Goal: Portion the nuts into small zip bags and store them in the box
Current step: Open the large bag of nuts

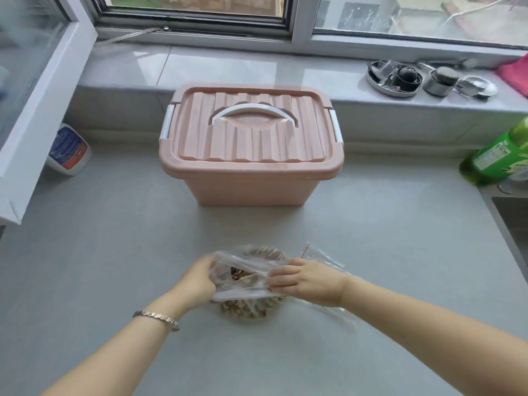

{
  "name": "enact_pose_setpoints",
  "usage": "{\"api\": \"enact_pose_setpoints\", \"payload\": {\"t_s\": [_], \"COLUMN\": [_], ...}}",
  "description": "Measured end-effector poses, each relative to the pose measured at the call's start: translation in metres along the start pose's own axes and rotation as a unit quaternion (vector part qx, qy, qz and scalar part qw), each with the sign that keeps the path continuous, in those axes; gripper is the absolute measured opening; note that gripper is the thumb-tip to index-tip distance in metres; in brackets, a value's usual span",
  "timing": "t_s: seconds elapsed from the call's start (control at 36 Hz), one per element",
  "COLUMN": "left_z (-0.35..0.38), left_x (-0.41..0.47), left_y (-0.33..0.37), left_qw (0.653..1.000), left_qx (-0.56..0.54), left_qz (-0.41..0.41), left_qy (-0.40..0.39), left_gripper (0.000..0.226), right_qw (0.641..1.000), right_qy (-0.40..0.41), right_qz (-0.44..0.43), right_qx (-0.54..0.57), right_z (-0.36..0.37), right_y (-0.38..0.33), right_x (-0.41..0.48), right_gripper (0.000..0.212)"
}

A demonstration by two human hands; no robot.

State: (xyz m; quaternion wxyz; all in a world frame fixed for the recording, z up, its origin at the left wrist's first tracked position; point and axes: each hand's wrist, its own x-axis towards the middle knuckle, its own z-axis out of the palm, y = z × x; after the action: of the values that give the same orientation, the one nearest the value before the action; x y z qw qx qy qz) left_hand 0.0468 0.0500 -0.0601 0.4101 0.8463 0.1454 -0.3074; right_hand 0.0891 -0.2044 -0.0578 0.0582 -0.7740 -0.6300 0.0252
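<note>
Nuts on grey counter below window

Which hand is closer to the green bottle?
Right. The right hand grips the bag, down-left of the green bottle; the left hand grips the bag's other side, farther away.

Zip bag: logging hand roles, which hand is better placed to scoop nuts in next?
Likely the left hand: its fingers sit at the zip bag mouth above the nuts; the right hand grips the bag's other side.
</note>
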Motion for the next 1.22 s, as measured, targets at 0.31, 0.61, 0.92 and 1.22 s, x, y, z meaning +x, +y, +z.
{"api": "enact_pose_setpoints", "payload": {"t_s": [0.31,0.61,0.92,1.22], "left_z": [0.02,0.025,-0.002,0.008], "left_x": [-0.021,-0.043,-0.04,-0.041], "left_y": [0.035,0.032,0.017,-0.019], "left_qw": [0.984,0.984,0.977,0.965], "left_qx": [-0.004,0.148,0.173,0.251], "left_qz": [-0.038,0.085,0.118,0.069], "left_qy": [0.177,0.053,-0.047,-0.008], "left_gripper": [0.024,0.058,0.058,0.091], "right_qw": [0.941,0.977,0.984,0.867], "right_qy": [-0.075,-0.045,-0.037,-0.099], "right_qz": [0.322,0.205,0.117,0.444], "right_qx": [0.075,0.028,0.132,0.201], "right_z": [-0.009,-0.011,-0.012,0.002], "right_y": [-0.017,-0.02,-0.018,-0.034], "right_x": [0.048,0.041,0.014,0.023], "right_gripper": [0.051,0.032,0.032,0.074]}}
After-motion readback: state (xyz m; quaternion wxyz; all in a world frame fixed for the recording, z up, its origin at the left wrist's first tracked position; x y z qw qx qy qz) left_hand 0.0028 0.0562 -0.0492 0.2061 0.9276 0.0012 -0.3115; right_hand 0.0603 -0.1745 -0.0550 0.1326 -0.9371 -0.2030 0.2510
